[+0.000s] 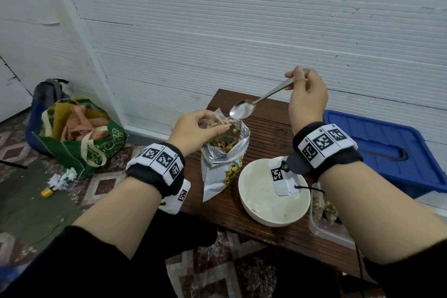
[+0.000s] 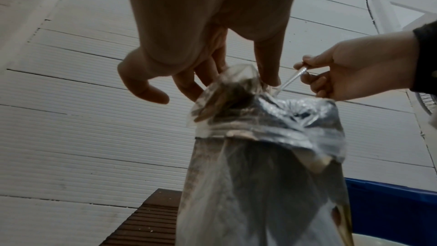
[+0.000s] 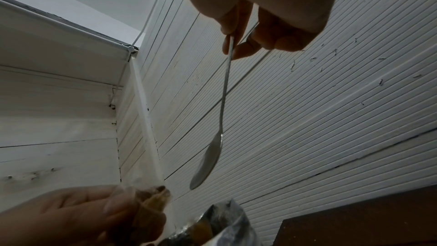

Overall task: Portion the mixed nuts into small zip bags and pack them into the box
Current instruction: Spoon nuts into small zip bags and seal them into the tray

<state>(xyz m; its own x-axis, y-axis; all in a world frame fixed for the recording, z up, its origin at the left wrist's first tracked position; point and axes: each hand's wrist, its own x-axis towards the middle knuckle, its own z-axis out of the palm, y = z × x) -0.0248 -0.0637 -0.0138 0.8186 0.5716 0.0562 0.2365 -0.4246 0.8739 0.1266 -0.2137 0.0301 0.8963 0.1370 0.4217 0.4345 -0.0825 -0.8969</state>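
Nearest the person, at the table's (image 1: pixel 271 133) front right corner, sits a clear plastic tub (image 1: pixel 325 219) with nuts in it, partly hidden by the right arm; just beside it, to the left, sits a white bowl (image 1: pixel 263 210), and I cannot tell what is in the bowl because a wrist camera covers part of it.

A bit farther back stands the big foil nut bag (image 1: pixel 223 159); it stands up tall with its mouth open at the top, and brown nuts show inside it; it leans a little.

The left hand (image 1: pixel 193 132) is right over that open mouth; its thumb and fingers pinch a small clear zip bag (image 1: pixel 221 117); the small bag has some nuts in it, and its open end points up and toward the spoon.

The right hand (image 1: pixel 306 99) is higher and farther back; its fingers are curled and pinch the end of a metal spoon (image 1: pixel 256 103); the spoon is long and thin, and it slants down from the right hand toward the left; its scoop sits just beside the top of the small bag, and the scoop looks bare.

To the right of the table lies a blue plastic lid (image 1: pixel 382 152); on the floor to the left sits a green cloth bag (image 1: pixel 96 150) stuffed with other bags, with a dark backpack (image 1: pixel 47 91) behind it; a white ribbed wall (image 1: pixel 242 31) stands at the back.
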